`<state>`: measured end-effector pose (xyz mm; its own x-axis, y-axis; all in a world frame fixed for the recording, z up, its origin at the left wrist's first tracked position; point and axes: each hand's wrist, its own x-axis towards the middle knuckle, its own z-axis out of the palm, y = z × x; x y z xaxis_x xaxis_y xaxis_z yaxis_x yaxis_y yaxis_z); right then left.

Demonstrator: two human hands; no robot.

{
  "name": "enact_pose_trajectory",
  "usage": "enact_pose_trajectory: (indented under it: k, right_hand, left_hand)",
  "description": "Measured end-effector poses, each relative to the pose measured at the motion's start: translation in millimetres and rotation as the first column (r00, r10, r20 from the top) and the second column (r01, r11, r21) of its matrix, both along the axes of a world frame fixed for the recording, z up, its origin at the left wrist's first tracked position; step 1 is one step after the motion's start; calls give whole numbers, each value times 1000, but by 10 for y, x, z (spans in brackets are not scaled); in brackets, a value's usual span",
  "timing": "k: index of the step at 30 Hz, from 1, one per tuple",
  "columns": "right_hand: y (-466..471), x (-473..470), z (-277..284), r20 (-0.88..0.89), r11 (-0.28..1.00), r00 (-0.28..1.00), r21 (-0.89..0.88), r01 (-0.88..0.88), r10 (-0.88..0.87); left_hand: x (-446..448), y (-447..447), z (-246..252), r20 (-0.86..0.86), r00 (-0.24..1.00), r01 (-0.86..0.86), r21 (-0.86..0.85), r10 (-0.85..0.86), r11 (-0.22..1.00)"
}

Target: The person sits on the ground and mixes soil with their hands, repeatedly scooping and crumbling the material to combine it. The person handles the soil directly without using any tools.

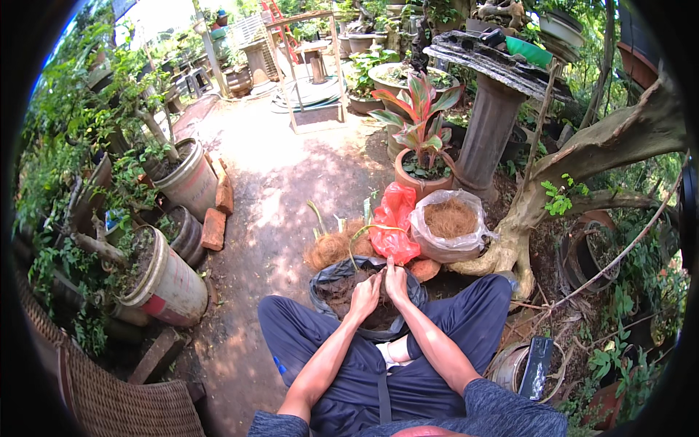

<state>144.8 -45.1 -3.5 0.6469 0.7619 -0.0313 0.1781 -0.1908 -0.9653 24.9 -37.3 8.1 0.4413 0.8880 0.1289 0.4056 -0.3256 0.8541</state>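
Note:
Both hands are close together over a dark plastic bag [322, 284] that stands open before my crossed legs, filled with brown fibrous soil [341, 292]. My left hand [367, 295] has its fingertips near the soil; my right hand [396, 278] is beside it, thumb upward. Whether they pinch some strands or a root cannot be made out. A long curved greenish stem [357, 237] rises behind them. Beyond the bag lie a heap of coconut fibre [333, 248] and a crumpled red plastic bag [396, 218]. A clear plastic bag [428, 243] of coconut fibre stands to the right.
Potted plants in pails [177, 284] and several bricks [213, 228] line the left. A wicker chair [131, 404] is at lower left. On the right are a terracotta pot [418, 180], a thick tree trunk [546, 191] and a bucket [508, 371] with a dark object on it.

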Motion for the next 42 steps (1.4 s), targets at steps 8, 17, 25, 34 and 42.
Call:
enact_pose_trajectory:
  k: [8,17,25,34,42]
  right_hand:
    - [-28,3,-12,160,984,971,-41,-171,176]
    - [-14,-34,-231,-516,997,854,14,-75,72]
    - [58,12,-245,-322,970,929,210,-120,185]
    - [17,36,-51,-577,833,650,528,-166,495]
    - [20,-36,21,-535,889,759,442,-122,370]
  left_hand:
    - [-104,-1,75,-237,971,36,268,29,963]
    - [-26,38,-38,116,993,38,-58,-31,998]
    - [-56,41,-18,158,985,77,-67,-66,995]
    - [-96,217,-136,461,885,57,-256,70,965]
    - [-77,230,-141,514,857,102,-255,45,962]
